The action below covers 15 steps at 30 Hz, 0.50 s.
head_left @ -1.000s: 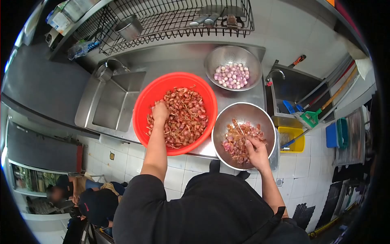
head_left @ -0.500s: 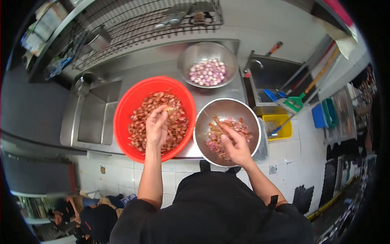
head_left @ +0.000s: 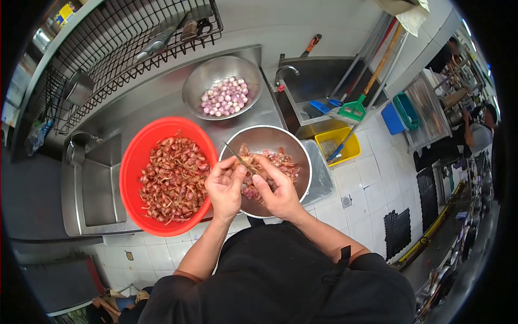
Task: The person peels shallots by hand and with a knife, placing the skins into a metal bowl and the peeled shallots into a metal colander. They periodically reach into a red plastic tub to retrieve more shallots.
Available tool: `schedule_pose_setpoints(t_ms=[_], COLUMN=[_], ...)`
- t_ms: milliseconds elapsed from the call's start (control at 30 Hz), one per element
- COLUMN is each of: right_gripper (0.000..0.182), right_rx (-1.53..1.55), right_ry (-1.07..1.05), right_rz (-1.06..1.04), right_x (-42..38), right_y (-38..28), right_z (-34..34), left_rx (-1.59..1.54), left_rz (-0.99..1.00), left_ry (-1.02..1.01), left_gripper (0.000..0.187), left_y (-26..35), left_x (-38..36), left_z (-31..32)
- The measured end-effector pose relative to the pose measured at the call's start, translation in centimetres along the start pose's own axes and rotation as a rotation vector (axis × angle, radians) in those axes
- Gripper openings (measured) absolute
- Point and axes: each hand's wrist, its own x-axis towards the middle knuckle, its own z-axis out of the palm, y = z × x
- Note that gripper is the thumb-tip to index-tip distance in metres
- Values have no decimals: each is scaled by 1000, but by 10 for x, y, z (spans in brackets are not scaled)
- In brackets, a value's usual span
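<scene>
My left hand [head_left: 224,190] pinches a small shallot at its fingertips, mostly hidden by the fingers. Beside it, my right hand [head_left: 278,190] grips a small knife [head_left: 237,154], its thin blade pointing up and left across the left fingertips. Both hands meet over the left part of a steel bowl [head_left: 305,162] that holds reddish shallot skins [head_left: 283,162]. To the left, a red basin [head_left: 129,189] is heaped with unpeeled shallots [head_left: 172,181]. Behind the bowl stands a steel colander [head_left: 194,97] with peeled, pale purple shallots [head_left: 225,97].
A metal sink [head_left: 100,189] lies left of the basin, and a second sink [head_left: 302,97] is at the back right. A wire rack [head_left: 124,54] hangs above the counter. A yellow bucket [head_left: 353,143], a green-headed broom [head_left: 353,109] and other people are farther off.
My left hand has moved right, from above the red basin to the steel bowl, and now meets my right hand. The knife blade shows clearly between them. The whole view has shifted.
</scene>
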Motion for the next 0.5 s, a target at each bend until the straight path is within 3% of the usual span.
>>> schedule_pose_setpoints(t_ms=[100, 167, 300, 367, 433, 500], right_gripper=[51, 49, 46, 41, 39, 36], right_rx=[99, 140, 150, 271, 254, 239], right_ry=[44, 64, 41, 74, 32, -3], right_rz=[23, 17, -7, 46, 58, 70], right_x=[0, 0, 6, 10, 12, 14], right_y=[-4, -3, -10, -19, -16, -15], right_z=[1, 1, -2, 0, -4, -8], left_rx=[78, 198, 251, 485, 465, 232], left_rz=[53, 280, 383, 556, 549, 357], left_ry=[-30, -47, -70, -95, -78, -85], left_gripper=[25, 27, 29, 28, 31, 32], left_y=[-1, -4, -5, -10, -12, -14], left_x=[-1, 0, 2, -1, 0, 0], left_z=[4, 7, 10, 8, 8, 7])
